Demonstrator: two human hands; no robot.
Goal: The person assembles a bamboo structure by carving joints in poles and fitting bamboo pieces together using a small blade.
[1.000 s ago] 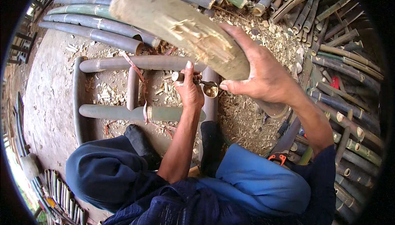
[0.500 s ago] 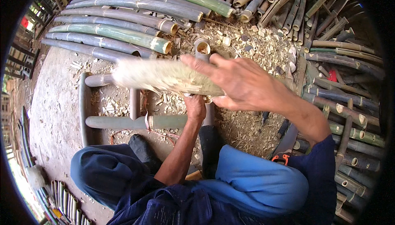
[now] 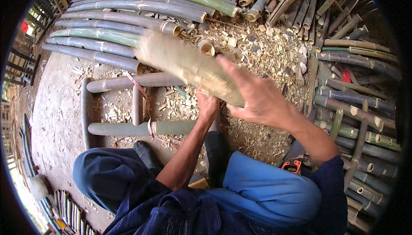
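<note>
My right hand (image 3: 262, 102) is closed round one end of a thick, pale wooden mallet (image 3: 184, 63), splintered along its side and blurred by motion. The mallet slants up to the left, above a bamboo frame (image 3: 141, 81). Below it, my left hand (image 3: 208, 105) is closed at the frame's right side; the mallet hides its fingertips and whatever they grip. The frame lies before me, with two long poles, a short crosspiece (image 3: 137, 106) and a left end rail (image 3: 87, 114). At its right, an open bamboo end (image 3: 207, 47) faces up. A pink strap (image 3: 151, 127) is looped round the poles.
Long bamboo poles (image 3: 116, 56) lie side by side at the far left. Stacked bamboo (image 3: 365, 114) fills the right side. Pale chips (image 3: 257, 59) cover the ground. A saw with an orange handle (image 3: 292, 165) rests beside my right knee.
The mallet's far end has swung up and away from me, so it now slants instead of lying level. My right hand has shifted right; my left hand stays nearly in place.
</note>
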